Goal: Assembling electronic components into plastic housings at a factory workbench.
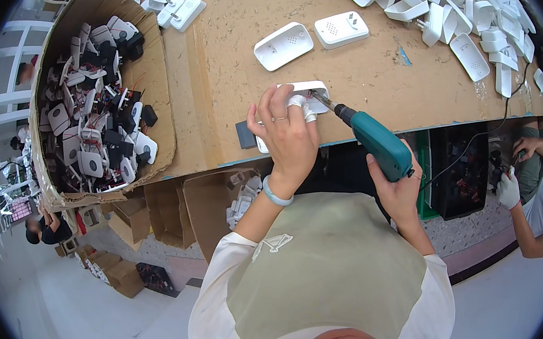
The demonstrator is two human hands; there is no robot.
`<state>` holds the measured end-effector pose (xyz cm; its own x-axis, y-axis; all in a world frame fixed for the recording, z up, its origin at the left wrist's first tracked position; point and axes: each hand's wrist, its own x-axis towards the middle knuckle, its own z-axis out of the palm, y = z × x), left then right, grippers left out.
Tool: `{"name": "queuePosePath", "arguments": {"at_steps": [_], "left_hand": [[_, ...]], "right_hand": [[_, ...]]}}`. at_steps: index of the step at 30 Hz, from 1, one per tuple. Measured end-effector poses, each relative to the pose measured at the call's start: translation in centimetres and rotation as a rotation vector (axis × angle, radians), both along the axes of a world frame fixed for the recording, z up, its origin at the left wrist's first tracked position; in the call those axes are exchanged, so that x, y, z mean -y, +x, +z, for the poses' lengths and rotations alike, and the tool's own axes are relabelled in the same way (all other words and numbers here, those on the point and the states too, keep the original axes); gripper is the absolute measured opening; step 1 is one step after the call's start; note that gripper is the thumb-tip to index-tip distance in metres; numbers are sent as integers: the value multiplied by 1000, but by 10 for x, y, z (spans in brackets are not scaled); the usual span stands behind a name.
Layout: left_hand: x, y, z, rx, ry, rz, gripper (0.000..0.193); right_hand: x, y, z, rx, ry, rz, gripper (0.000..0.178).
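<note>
White casing (314,85): one piece, at the near edge of the cardboard-topped table (217,92), partly hidden by fingers.
Left hand (291,135): holding the casing, some fingers wrapped in white; ring and pale wristband worn.
Right hand (395,189): closed around the handle of a teal power driver (382,144), dark cable attached.
Driver tip (330,102): at the casing's opening; whether it meets a screw cannot be told.
Dark grey block (246,136): on the table, just beside the left hand.
Loose shells: one open-side up (283,46), one with plug prongs up (342,30), beyond the hands.
Shell heap (433,21): many white pieces, far right of table; apparently work left.
Carton (153,86): at left, filled with white-and-black wired parts (91,162); whether finished or awaiting, unclear.
Progress: judged partway through this one piece, fastening or unfastening undetermined; the two loose shells seem to await handling.
</note>
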<state>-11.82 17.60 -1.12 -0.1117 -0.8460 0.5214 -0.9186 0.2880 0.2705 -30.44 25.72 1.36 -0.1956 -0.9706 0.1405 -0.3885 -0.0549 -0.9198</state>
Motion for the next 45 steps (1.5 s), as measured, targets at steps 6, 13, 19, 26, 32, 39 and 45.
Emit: {"name": "queuePosePath", "arguments": {"at_steps": [6,13,19,26,32,39,45], "left_hand": [[-2,0,-1,-9,-1,-4,20],[-1,1,-2,-10,24,-19,16],[5,0,-2,-21,-6,-2,18],[0,9,6,-8,48,-1,19],[-4,3,-7,-70,54,-17,25],[-5,4,0,-76,-3,-21,25],[-1,6,1,-114,28,-66,23]], "right_hand": [[0,-1,0,-5,-13,9,15],[-2,-1,0,-24,11,5,16],[-2,-1,-1,94,21,-22,20],[-17,-6,7,50,67,-32,23],[-40,-20,-31,169,86,-229,30],[-31,-6,-6,389,75,-242,24],[-30,-12,-6,409,107,-241,26]]}}
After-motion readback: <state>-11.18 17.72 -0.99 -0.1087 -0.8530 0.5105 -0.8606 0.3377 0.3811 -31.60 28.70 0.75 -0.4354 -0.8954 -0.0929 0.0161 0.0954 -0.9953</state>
